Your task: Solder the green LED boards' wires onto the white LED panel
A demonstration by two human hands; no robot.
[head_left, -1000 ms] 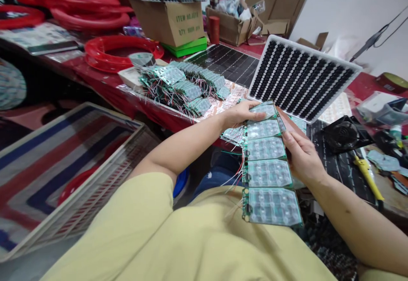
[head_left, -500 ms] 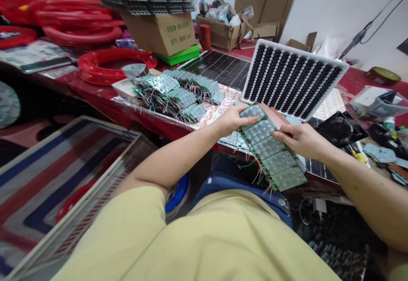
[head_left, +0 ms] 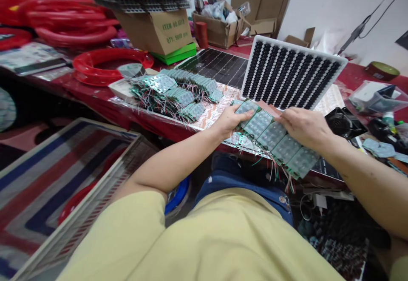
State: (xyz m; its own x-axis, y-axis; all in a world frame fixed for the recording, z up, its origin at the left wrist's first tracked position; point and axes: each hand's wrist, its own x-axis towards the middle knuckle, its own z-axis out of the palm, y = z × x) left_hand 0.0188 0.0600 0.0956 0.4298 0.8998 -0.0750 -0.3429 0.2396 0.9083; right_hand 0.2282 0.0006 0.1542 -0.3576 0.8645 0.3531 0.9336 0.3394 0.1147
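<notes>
My left hand [head_left: 231,119] is closed on the upper left end of a green circuit board panel [head_left: 270,134], its thumb lying over the top face. The panel is a row of several joined boards under clear, bumpy covers, with thin coloured wires hanging from its lower edge. My right hand [head_left: 306,126] pinches the panel's far edge near the middle; its fingertips are partly hidden. Close to those fingers, a pinkish-brown flat piece [head_left: 267,107] shows behind the panel. On the table to the left lie rows of similar wired boards [head_left: 183,96].
A white-framed panel of black cells [head_left: 291,75] stands tilted behind my hands. Red tubing coils [head_left: 111,66] and a cardboard box [head_left: 168,30] are on the left. A black fan [head_left: 342,121] sits at right. A striped-lined crate [head_left: 132,143] stands below left.
The circuit board panel has swung up at its right end and lies less steeply. My right hand has moved slightly up and right along it; my left hand keeps its hold.
</notes>
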